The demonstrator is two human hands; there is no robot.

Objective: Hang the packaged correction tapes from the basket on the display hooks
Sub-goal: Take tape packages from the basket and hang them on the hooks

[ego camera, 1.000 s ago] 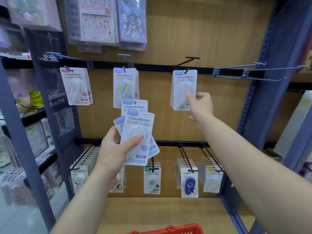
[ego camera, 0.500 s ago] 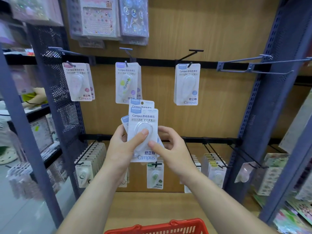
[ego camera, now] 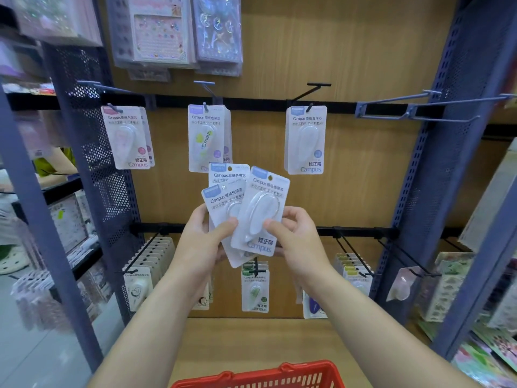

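The red basket (ego camera: 260, 375) sits at the bottom edge. The left hand (ego camera: 202, 242) grips a fan of two packs (ego camera: 223, 197). The right hand (ego camera: 299, 242), half a second ago only touching the stack, now pinches a third pack (ego camera: 260, 214) tilted clear. Beyond, three upper hooks (ego camera: 309, 107) carry packs.

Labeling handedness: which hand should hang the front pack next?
Right, probably. The right hand already pinches the front pack, fanned away from the stack. The left hand grips the remaining packs, so it is occupied.
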